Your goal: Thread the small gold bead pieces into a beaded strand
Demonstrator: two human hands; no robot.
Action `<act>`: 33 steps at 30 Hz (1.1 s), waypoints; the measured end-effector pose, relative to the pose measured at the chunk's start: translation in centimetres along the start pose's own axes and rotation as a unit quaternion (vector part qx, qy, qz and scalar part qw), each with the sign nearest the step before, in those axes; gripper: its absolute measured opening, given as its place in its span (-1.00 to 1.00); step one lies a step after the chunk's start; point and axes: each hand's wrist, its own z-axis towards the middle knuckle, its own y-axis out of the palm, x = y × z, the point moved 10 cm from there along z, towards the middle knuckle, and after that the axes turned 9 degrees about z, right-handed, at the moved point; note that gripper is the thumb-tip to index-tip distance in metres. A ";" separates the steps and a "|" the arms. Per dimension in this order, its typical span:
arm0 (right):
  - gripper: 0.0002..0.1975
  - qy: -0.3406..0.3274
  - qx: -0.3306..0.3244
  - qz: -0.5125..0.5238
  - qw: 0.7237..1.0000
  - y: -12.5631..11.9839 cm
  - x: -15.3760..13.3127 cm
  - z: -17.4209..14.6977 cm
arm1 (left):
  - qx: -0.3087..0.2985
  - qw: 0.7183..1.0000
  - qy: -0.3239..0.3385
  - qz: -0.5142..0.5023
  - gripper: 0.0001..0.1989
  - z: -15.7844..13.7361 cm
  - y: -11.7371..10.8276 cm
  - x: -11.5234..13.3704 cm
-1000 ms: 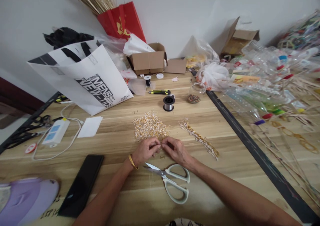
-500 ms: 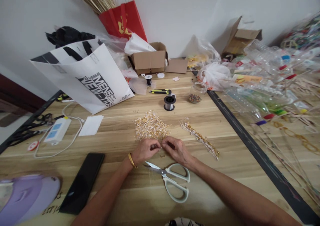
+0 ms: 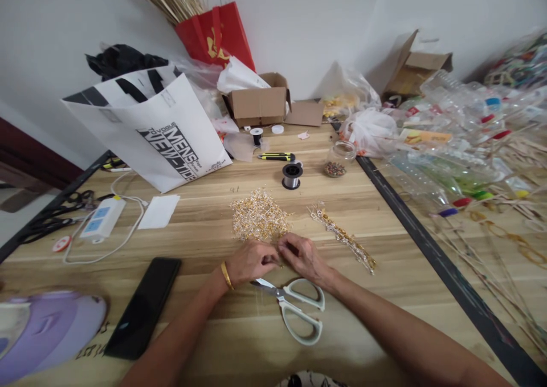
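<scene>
Just in front of a pile of small gold and silver beads [image 3: 260,215], both hands meet with pinched fingers. My left hand [image 3: 252,260], wearing a gold bracelet [image 3: 227,275], has thumb and forefinger together; whatever lies between them is too small to make out. Close beside it, my right hand [image 3: 304,256] pinches too, its fingertips partly hidden and their contents unclear. White-handled scissors [image 3: 281,293] lie partly spread below the hands, blade tips near my left wrist. To the right rests a bundle of gold and silver beaded strands [image 3: 344,236].
Behind the beads stand a wire spool [image 3: 292,176], a yellow-black utility knife [image 3: 276,157] and a jar of small beads [image 3: 339,159]. A phone [image 3: 144,307] and power strip [image 3: 102,219] lie left. Plastic bottles [image 3: 444,176] crowd the right, beyond a black strip [image 3: 397,216].
My left hand has dipped slightly, its fingers now lower and closer to the scissors. My right hand stays nearly in place. The whole view has shifted a little.
</scene>
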 end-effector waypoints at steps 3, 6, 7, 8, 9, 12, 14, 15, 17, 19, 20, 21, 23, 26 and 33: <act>-0.89 0.000 0.003 -0.004 1.000 0.0 0.0 0.0 | -0.029 0.998 0.015 0.047 -0.92 0.0 0.8 0.5; -0.89 -0.002 0.005 -0.008 1.000 -0.1 -0.1 0.0 | -0.035 0.998 0.015 0.058 -0.90 0.0 1.2 0.6; -0.89 -0.003 0.006 -0.007 1.000 -0.1 -0.1 0.0 | -0.036 0.998 0.013 0.056 -0.89 0.0 1.2 0.6; -0.89 -0.005 0.006 -0.006 1.000 -0.1 -0.2 0.0 | -0.038 0.998 0.010 0.054 -0.87 -0.1 1.2 0.5; -0.89 -0.006 0.006 -0.005 1.000 -0.1 -0.2 0.0 | -0.042 0.998 0.006 0.052 -0.87 -0.1 1.3 0.4; -0.88 -0.008 0.005 -0.005 1.000 -0.1 -0.3 0.0 | -0.059 0.998 -0.007 0.038 -0.85 -0.2 1.5 -0.1; -0.89 -0.008 0.004 -0.008 1.000 -0.1 -0.2 0.0 | -0.065 0.998 -0.010 0.021 -0.84 -0.3 1.6 -0.2; -0.89 -0.008 0.003 -0.008 1.000 0.0 -0.1 0.0 | -0.067 0.998 -0.011 0.010 -0.84 -0.3 1.6 -0.2; -0.90 -0.006 0.001 -0.006 1.000 0.0 0.1 0.0 | -0.070 0.997 -0.013 -0.013 -0.84 -0.4 1.5 -0.2; -0.90 -0.005 0.000 -0.006 1.000 0.1 0.2 0.0 | -0.075 0.996 -0.016 -0.034 -0.84 -0.5 1.4 -0.2; -0.91 -0.005 0.000 -0.006 1.000 0.1 0.2 0.0 | -0.078 0.996 -0.017 -0.042 -0.84 -0.6 1.4 -0.3; -0.91 -0.004 -0.001 -0.006 1.000 0.1 0.2 0.0 | -0.082 0.995 -0.018 -0.048 -0.84 -0.6 1.3 -0.3; -0.90 -0.001 -0.002 -0.006 1.000 0.1 0.2 0.0 | -0.091 0.994 -0.022 -0.060 -0.87 -0.6 1.3 -0.7; -0.90 0.000 -0.003 -0.003 1.000 0.0 0.1 0.0 | -0.074 0.993 -0.046 -0.081 -0.91 -0.6 0.8 -1.9; -0.90 0.004 -0.007 -0.001 1.000 0.0 0.0 0.0 | 0.087 0.980 -0.116 -0.134 -0.84 -0.6 -2.1 -4.6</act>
